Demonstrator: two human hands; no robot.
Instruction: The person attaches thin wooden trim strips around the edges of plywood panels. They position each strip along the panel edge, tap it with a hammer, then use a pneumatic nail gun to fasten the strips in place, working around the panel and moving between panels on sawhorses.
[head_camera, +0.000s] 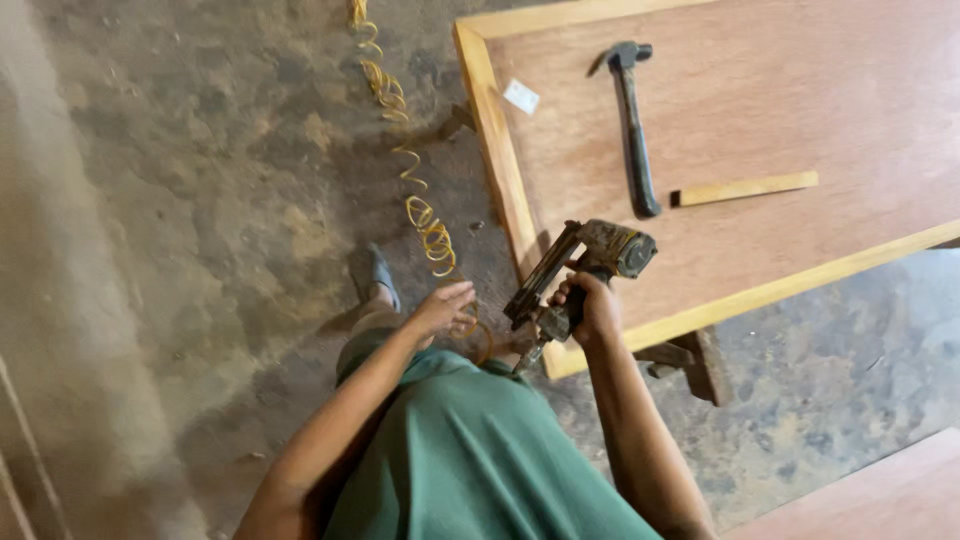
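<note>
Right hand (590, 305) clenched round nail gun (585, 270), at panel's (780, 110) 7 o'clock corner. Left hand (445, 305) released, fingers spread, beside yellow coiled hose (425, 215). We judge: keep hose slack, press nose flat on frame edge (500, 170). Hammer (635, 130), wood strip (745, 188) at 1 o'clock.

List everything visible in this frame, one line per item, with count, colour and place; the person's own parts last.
nail gun: 1, rusty grey-brown, at the panel's near corner
coiled air hose: 1, yellow, across the floor
hammer: 1, dark, on the panel
wood strip: 1, pale, on the panel beside the hammer
plywood panel: 1, reddish with pale frame, upper right
concrete floor: grey, stained
green garment: 1, bottom centre
shoe: 1, grey, on the floor
left hand: open, by the hose
right hand: gripping the nail gun
</note>
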